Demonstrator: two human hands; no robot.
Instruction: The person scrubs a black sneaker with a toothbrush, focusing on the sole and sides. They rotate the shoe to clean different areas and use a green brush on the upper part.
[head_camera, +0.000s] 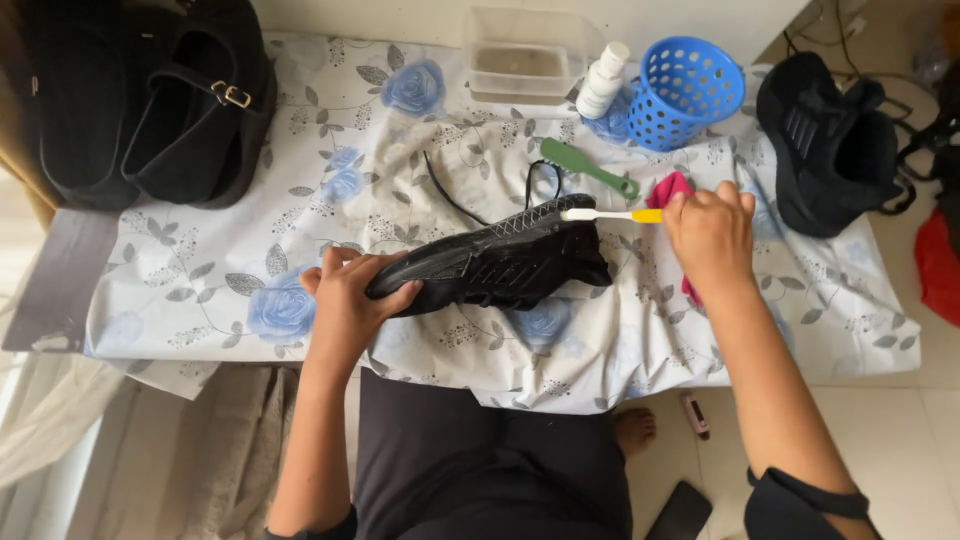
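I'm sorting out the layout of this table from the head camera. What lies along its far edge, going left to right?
Black strapped shoes → clear plastic tub → white bottle → blue perforated basket → black sneaker. None of these is in either hand.

Left hand (345, 300): palm down, fingers curled in a clasp, forearm running straight back to the body. Right hand (710, 235): closed in a fist grip, forearm angled back and outward.
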